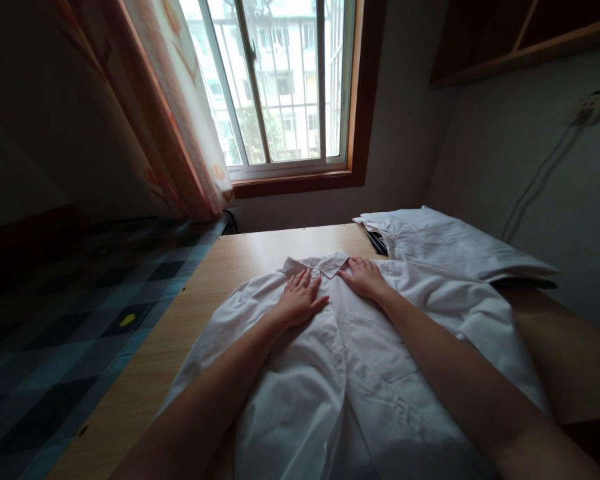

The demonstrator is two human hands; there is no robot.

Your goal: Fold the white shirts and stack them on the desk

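Note:
A white collared shirt [340, 347] lies front side up on the wooden table, its collar toward the window and its lower part running out of view toward me. My left hand [300, 298] rests flat on the shirt just below the left side of the collar, fingers spread. On the other side, my right hand [364, 277] lies palm down by the right collar point, with its fingers stretched out. Wrinkles run over the shirt's front and sleeves. Both forearms cover parts of the cloth.
Folded white clothes [455, 240] with a dark layer beneath lie at the table's back right. The wooden table [260, 245] borders a bed with a checked cover [130, 287] on the left. A window [280, 87], a curtain [180, 133] and a wall shelf [530, 57] surround it.

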